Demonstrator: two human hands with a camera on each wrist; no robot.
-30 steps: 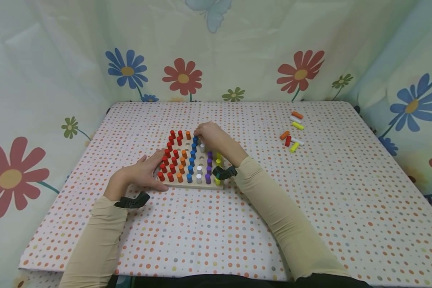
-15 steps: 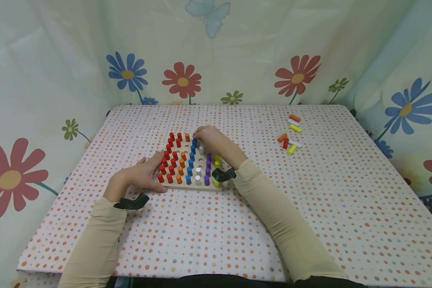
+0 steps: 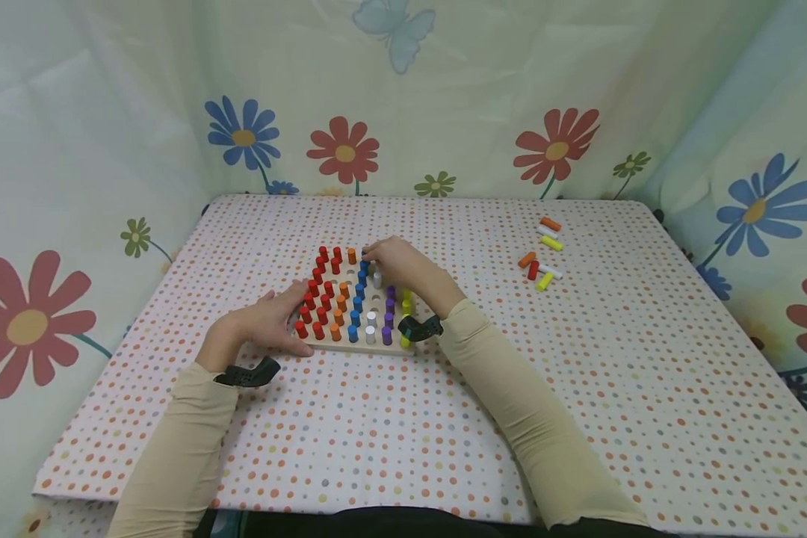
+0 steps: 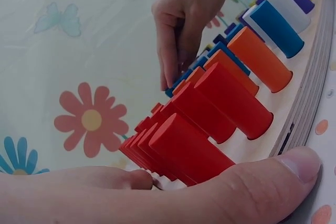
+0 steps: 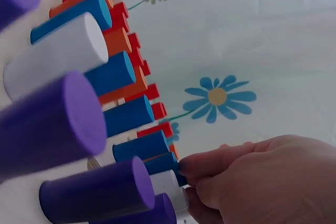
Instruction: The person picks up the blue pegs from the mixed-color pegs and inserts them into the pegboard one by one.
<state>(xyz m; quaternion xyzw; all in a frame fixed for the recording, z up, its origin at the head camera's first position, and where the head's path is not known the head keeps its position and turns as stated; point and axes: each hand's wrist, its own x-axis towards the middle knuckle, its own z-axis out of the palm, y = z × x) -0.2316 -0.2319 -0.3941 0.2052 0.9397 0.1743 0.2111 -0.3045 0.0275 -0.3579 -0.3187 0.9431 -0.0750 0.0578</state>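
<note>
A wooden pegboard (image 3: 358, 347) bears rows of red, orange, blue, white, purple and yellow pegs standing upright. My left hand (image 3: 270, 321) holds its left side, the thumb at the near left corner and the fingers along the edge. At the far end of the blue row, my right hand (image 3: 400, 261) pinches a blue peg (image 5: 181, 169) with its fingertips. In the left wrist view, those fingers reach down to the far blue peg (image 4: 176, 87). A white peg (image 3: 376, 280) stands just below the right hand, which hides the board's far right corner.
To the right on the dotted tablecloth (image 3: 477, 418) lie loose pegs: an orange peg (image 3: 550, 223), a yellow peg (image 3: 551, 243), a red peg (image 3: 533, 270) and several others. A flowered curtain (image 3: 484, 90) hangs behind the table. Bare holes show among the orange and white rows.
The head view has shifted slightly. Both hands stay almost where they were, the right at the far blue peg and the left on the board's side.
</note>
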